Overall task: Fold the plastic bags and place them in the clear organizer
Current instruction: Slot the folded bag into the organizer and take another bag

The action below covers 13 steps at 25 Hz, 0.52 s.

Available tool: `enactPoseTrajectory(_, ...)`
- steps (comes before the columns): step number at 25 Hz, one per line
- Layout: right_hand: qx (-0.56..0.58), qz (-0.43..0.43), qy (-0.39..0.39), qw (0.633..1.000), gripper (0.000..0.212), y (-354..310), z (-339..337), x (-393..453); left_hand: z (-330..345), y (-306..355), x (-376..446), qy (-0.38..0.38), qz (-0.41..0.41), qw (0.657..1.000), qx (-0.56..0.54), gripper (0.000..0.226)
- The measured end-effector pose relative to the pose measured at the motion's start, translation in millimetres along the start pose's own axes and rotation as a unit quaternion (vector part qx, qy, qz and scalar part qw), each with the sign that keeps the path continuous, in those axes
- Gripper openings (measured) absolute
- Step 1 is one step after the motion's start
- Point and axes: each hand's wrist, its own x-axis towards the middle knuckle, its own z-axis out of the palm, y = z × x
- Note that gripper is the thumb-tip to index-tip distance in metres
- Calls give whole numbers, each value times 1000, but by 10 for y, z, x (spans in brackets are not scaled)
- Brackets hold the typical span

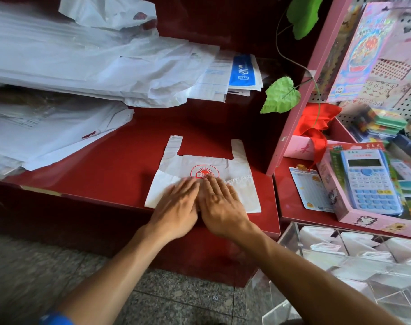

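A white plastic bag with a red sun-and-book logo lies flat on the red counter, handles pointing away from me. My left hand and my right hand rest side by side on its lower half, palms down with straight fingers pressing it flat. The left hand is slightly blurred. The clear organizer stands at the lower right, below the counter's corner, and holds several folded white bags in its compartments.
Big stacks of white plastic bags fill the counter's left and back. A pink display shelf rises on the right, with a boxed blue calculator, stationery and green leaves. Granite floor lies below.
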Motion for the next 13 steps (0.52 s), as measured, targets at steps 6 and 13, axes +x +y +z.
enactPoseTrajectory(6,-31,90,-35,995,72,97,-150,-172,-206,-209,-87,-150,-147,975,66,91)
enactPoseTrajectory(13,-38,133,-27,990,77,414,-262,-354,-397,-376,-269,-165,-129,976,50,133)
